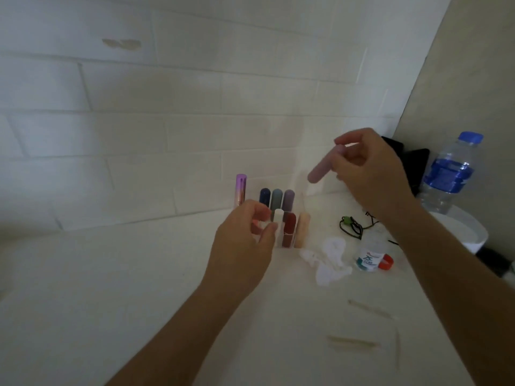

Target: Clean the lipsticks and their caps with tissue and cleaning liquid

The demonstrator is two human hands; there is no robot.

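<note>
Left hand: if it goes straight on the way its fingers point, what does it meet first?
Probably the white lipstick, which stands just beyond the fingertips of the left hand. Whether they already touch it is unclear.

One wide-angle head-worn camera looks forward and down over the white tabletop (111,274) toward the white brick-patterned wall (139,107), close above the left hand (242,243) and right hand (370,174).

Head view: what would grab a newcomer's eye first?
The right hand holds a pink lipstick raised above the counter, centre-right. Lower left of it, the left hand is at a cluster of upright coloured lipsticks. To their right sit a crumpled tissue and a small cleaning liquid bottle.
</note>
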